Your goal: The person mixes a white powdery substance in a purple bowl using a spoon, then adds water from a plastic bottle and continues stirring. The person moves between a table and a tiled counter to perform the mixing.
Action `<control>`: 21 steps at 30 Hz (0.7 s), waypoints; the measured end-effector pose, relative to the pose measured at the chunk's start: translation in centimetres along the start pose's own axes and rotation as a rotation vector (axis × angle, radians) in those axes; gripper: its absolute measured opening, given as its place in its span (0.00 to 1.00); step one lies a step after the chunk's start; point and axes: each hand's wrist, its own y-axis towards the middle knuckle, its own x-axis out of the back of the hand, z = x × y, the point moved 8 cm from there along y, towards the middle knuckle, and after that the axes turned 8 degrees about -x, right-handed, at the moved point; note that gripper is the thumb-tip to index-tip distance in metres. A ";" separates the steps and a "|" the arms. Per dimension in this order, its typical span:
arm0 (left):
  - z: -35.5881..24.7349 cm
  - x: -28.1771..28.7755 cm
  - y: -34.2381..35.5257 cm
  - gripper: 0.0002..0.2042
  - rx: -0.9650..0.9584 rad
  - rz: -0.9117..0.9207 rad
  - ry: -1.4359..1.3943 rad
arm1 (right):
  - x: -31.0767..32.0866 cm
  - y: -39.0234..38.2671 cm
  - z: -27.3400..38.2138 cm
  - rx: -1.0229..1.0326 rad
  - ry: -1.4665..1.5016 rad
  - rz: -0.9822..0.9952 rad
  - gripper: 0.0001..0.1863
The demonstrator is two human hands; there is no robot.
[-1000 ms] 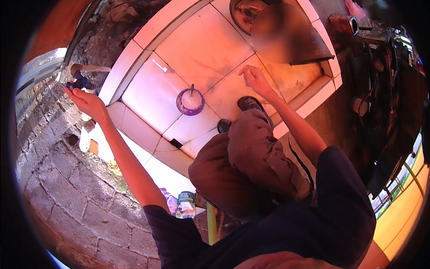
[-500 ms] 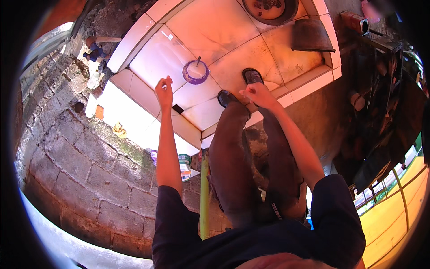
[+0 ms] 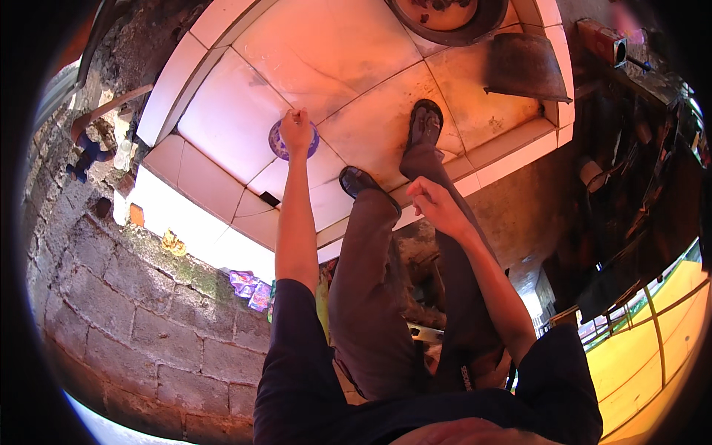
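Note:
A small purple-rimmed bowl (image 3: 314, 143) stands on the pale tiled floor (image 3: 348, 52) of a low-walled basin. My left hand (image 3: 297, 135) is over it with its fingers curled together, hiding the middle of the bowl. What those fingers hold, if anything, cannot be seen. Above my right leg, my right hand (image 3: 439, 210) hangs loosely closed, with nothing visible in it. My sandalled feet rest on the tiles, the left foot (image 3: 360, 180) just right of the bowl and the right foot (image 3: 426, 122) farther ahead.
A dark round tub (image 3: 486, 22) holding liquid and dark pieces stands at the far side. Near the right wall lies a dark bucket (image 3: 525, 68). The basin's tiled rim (image 3: 512, 154) runs around me. At left are a block wall (image 3: 178, 326) and a blue tap (image 3: 90, 157).
My left hand has moved from beside the bowl to over it, covering the handle that stuck up from it. My right hand has drawn back toward me. The view has shifted, and my stance with it.

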 end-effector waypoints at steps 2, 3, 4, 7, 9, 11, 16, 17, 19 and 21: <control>-1.1 0.3 -1.3 0.13 0.143 0.021 -0.053 | 1.4 -0.3 -1.4 -0.004 -0.055 -0.093 0.06; -1.7 1.2 -2.0 0.13 0.212 0.033 -0.067 | 2.3 -0.8 -2.1 -0.009 -0.020 -0.154 0.05; -0.5 2.7 -3.2 0.12 0.272 0.032 -0.067 | 3.1 -1.5 -2.6 -0.008 0.012 -0.195 0.04; 2.2 7.0 -7.8 0.05 0.446 0.001 -0.088 | 5.2 -3.8 -2.3 -0.020 0.124 -0.262 0.04; -0.3 10.6 -9.7 0.07 0.454 0.027 0.004 | 7.0 -5.6 -1.6 -0.017 0.214 -0.301 0.04; 1.7 16.5 -11.6 0.09 0.353 0.008 0.234 | 8.4 -7.0 0.3 0.010 0.314 -0.295 0.05; -12.2 20.0 -11.2 0.10 0.221 -0.024 0.341 | 12.2 -8.2 7.3 0.050 0.529 -0.323 0.10; -17.2 19.1 -11.0 0.11 0.201 -0.008 0.212 | 12.6 -7.7 9.0 0.080 0.537 -0.316 0.11; -28.4 16.7 -9.9 0.11 0.071 -0.008 0.006 | 11.8 -6.2 12.0 0.134 0.454 -0.248 0.15; -38.5 12.6 -9.5 0.10 -0.015 0.077 -0.174 | 12.2 -5.3 16.8 0.118 0.383 -0.240 0.17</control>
